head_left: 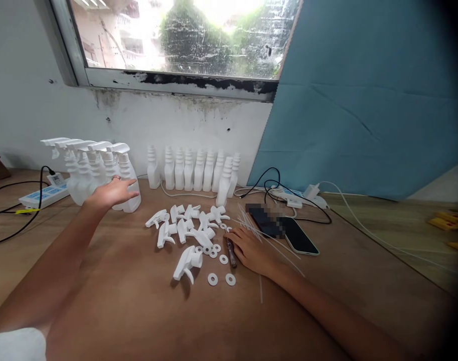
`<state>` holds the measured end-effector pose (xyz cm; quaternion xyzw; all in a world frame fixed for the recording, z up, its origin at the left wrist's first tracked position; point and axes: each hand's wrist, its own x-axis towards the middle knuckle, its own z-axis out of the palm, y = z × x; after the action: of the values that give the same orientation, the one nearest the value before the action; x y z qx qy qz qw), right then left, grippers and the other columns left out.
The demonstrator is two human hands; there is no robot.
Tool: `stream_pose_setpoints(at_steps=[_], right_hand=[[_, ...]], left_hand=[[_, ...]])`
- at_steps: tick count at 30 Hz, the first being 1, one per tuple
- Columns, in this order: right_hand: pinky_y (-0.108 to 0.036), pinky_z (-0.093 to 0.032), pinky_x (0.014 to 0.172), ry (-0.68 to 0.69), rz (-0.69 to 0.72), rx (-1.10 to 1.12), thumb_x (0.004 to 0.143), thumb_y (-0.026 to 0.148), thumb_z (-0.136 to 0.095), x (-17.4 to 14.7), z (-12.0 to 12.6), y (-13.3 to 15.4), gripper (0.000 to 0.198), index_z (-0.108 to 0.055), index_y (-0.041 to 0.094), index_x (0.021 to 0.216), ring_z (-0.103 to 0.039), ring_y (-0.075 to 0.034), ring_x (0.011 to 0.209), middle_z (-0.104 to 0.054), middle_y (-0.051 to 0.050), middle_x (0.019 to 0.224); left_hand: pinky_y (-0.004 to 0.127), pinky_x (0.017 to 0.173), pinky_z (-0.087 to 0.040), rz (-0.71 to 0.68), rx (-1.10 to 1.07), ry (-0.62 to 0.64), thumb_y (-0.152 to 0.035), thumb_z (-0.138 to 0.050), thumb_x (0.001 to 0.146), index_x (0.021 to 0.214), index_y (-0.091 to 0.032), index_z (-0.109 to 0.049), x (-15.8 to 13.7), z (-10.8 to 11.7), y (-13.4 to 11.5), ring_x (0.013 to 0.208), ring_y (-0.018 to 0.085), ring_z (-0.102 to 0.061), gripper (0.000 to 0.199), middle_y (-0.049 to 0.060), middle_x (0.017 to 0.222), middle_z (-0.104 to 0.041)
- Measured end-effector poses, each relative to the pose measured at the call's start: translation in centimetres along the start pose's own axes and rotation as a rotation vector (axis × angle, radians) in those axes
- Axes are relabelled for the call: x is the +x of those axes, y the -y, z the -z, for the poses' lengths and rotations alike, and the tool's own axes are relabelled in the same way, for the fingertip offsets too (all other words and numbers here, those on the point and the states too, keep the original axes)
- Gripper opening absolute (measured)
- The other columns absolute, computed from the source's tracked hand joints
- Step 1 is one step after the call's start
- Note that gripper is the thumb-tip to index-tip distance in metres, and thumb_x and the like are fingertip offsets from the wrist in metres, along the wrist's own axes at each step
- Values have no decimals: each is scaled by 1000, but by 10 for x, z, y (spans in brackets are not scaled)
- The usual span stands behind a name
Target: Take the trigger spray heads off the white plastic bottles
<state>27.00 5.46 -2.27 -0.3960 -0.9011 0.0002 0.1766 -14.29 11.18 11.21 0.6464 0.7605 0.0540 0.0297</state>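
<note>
My left hand is held out at the row of white spray bottles on the left, its fingers stretched to the right in front of the nearest bottles. It grips nothing that I can see. My right hand lies on the table with fingers extended, beside a small dark-handled tool like a screwdriver and over the ends of thin clear tubes. Between my hands lie several loose white trigger sprayer heads, one sprayer head nearer to me, and several white ring washers.
Several open white bottles without heads stand along the wall, one bottle a little forward. Two phones, a dark one and a pale-edged one, lie right. Power strips and cables sit at both sides.
</note>
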Motion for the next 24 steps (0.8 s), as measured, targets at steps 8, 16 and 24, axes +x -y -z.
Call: stream_pose_setpoints(at_steps=[8, 16, 24], right_hand=[[-43, -46, 92, -4, 5, -15, 86, 6, -41, 1, -1, 0, 39, -54, 19, 121, -50, -24, 106, -55, -11, 114], [-44, -47, 90, 2, 7, -20, 86, 7, -40, 1, 2, 1, 38, -54, 18, 120, -50, -24, 105, -55, -11, 115], [-44, -47, 89, -81, -7, 10, 85, 6, -40, 3, -1, -2, 44, -53, 21, 125, -53, -24, 105, -57, -11, 115]], left_hand=[[47, 80, -47, -27, 2, -116, -61, -33, 90, 148, -28, -27, -5, 2, -7, 93, 28, -60, 67, 23, 149, -25], [51, 81, -46, -70, -12, -263, -57, -31, 92, 141, -20, -39, -9, 2, -15, 102, 37, -58, 62, 22, 133, -40], [43, 85, -47, -199, 18, -644, -51, -37, 94, 135, -21, -41, -25, 8, -37, 113, 34, -48, 51, 16, 125, -44]])
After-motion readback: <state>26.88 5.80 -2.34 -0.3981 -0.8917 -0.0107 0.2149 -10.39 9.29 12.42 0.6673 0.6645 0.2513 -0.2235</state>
